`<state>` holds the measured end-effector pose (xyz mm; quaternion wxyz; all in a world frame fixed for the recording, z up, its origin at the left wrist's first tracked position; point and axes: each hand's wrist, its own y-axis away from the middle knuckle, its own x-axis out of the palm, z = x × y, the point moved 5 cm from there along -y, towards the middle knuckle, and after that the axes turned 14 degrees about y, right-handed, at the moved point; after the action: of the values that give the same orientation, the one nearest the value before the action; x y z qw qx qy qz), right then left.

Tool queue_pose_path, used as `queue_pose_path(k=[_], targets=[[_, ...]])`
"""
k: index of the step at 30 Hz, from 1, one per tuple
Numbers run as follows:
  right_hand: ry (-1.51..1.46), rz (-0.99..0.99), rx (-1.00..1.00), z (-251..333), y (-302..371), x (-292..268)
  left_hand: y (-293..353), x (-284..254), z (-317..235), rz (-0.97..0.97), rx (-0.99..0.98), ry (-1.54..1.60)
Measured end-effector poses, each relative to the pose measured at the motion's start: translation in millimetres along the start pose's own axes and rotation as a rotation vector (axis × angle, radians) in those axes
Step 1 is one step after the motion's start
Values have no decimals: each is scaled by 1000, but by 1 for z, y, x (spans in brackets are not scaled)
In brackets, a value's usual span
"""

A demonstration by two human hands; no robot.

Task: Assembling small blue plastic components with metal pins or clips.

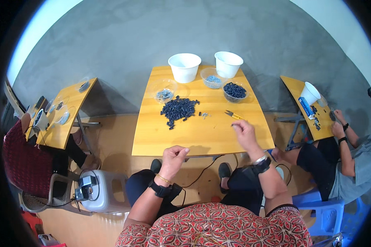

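Note:
Just over the table's front edge, my left hand (175, 159) is closed, thumb pressed to its curled fingers; whatever it may hold is hidden. Farther right, above the wooden table (165, 142), my right hand (246, 135) pinches a small dark piece (233, 125) at its fingertips. Right beyond that hand lie yellow-handled snips (235, 115). A loose pile of small dark blue-black blocks (179, 110) spreads over the table's middle left. Next to it are one single dark block (200, 114) and several tiny metal pins (205, 115).
Two white buckets (184, 68) stand at the back. Clear bowls hold silvery parts (165, 94), bluish-grey small parts (213, 81) and dark blocks (235, 91). Co-workers sit at side tables: a maroon sleeve (18, 140) left, a person in grey (356, 164) right. A cable (202, 177) trails across the floor.

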<state>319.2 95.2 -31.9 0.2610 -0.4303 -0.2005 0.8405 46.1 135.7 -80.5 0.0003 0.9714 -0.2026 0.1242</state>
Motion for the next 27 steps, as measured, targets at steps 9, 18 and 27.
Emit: queue_pose_path(k=[9,18,27], targets=[[325,-139,-25,-83,-141,-6,-34,-16,3,-88,438,-477],[78,164,110,-55,-82,57,-39,-1,2,-48,569,-782],[201,336,-202,-1,-71,105,-39,-4,6,-48,556,-766]])
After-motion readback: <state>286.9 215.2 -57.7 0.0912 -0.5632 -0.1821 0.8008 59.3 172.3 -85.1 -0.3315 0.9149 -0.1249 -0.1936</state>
